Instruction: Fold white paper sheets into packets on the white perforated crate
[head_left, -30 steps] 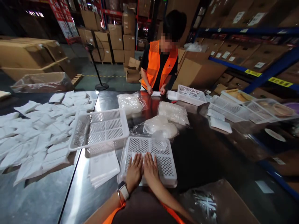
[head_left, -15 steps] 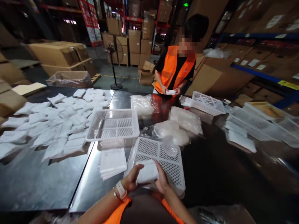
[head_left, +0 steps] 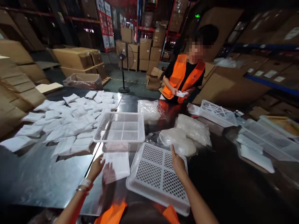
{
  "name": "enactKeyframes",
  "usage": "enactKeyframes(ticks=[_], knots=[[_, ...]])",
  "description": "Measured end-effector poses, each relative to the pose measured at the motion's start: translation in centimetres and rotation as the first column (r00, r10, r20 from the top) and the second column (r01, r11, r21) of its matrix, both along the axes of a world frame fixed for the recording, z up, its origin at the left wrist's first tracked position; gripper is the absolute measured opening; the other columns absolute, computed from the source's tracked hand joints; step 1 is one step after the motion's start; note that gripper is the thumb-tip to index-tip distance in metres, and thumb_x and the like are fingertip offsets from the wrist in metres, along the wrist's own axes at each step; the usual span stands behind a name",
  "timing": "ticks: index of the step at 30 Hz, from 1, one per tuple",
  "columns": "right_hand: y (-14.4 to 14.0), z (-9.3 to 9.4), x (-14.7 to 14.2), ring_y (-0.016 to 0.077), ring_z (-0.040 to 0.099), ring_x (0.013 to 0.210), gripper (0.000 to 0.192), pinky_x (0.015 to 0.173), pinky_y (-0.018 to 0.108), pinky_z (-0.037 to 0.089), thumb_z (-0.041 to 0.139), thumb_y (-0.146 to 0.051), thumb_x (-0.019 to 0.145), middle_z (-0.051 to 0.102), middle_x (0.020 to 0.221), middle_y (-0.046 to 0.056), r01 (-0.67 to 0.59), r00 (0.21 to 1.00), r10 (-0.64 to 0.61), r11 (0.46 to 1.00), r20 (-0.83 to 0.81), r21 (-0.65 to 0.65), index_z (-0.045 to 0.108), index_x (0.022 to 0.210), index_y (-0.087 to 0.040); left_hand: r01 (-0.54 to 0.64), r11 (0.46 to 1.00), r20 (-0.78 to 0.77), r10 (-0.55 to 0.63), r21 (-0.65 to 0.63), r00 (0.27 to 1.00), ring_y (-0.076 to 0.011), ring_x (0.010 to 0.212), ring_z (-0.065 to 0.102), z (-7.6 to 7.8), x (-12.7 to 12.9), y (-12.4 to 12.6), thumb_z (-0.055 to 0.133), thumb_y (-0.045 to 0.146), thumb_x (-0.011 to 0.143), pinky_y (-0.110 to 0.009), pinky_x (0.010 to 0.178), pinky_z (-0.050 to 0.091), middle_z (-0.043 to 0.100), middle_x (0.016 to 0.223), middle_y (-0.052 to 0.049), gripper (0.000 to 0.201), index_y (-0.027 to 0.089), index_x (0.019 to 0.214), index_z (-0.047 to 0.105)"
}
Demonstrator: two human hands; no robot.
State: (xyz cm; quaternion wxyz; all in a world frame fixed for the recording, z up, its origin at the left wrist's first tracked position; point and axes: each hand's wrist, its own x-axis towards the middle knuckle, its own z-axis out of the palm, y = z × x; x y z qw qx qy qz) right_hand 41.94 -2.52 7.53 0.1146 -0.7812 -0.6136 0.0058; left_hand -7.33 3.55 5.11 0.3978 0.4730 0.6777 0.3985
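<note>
At eleven o'clock, on the grey floor [head_left: 139, 89], a black standing fan [head_left: 123, 71], and behind it a tall red-and-white panel [head_left: 106, 25]. Near twelve o'clock, stacked brown cartons [head_left: 145, 49] below a red rack beam [head_left: 146, 28]. Toward ten o'clock, low wide boxes [head_left: 73, 59] and, just before these, an open plastic-lined box [head_left: 83, 81]. Between one and two o'clock, a person [head_left: 185, 73] in orange vest [head_left: 177, 71]. Higher, at one o'clock, a small green light [head_left: 197, 16]. Between two and three o'clock, a blue rack beam [head_left: 271, 82] with labelled cartons [head_left: 272, 67] above.
</note>
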Motion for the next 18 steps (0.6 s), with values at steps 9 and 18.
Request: enactKeyframes(ticks=[9,18], knots=[[10.7,4.8,1.6,0.0195,0.064,0.107,0.045,0.091,0.027,0.048,0.04,-0.005,0.083,0.071,0.113,0.007,-0.1,0.993,0.113,0.955,0.028,-0.279,0.073,0.108,-0.023,0.597,0.775,-0.637,-0.569,-0.206,0.52,-0.0293,0.123,0.057,-6.9,1.2,-3.5,0.049,0.014,0.067,-0.044,0.102,0.046,0.065,0.127,-0.011,0.041,0.022,0.105,0.066],[16.3,-0.5,-3.3,0.0354,0.059,0.111,0.022,0.081,0.042,0.05,0.058,-0.014,0.079,0.062,0.121,0.025,0.035,0.997,0.0,0.902,0.081,-0.431,0.073,0.095,-0.009,0.448,0.875,-0.594,-0.461,-0.182,0.659,-0.026,0.075,0.069,-5.8,2.3,-1.9,0.041,0.027,0.083,-0.036,0.071,0.049,0.071,0.074,-0.009,0.022,0.023,0.07,0.058]])
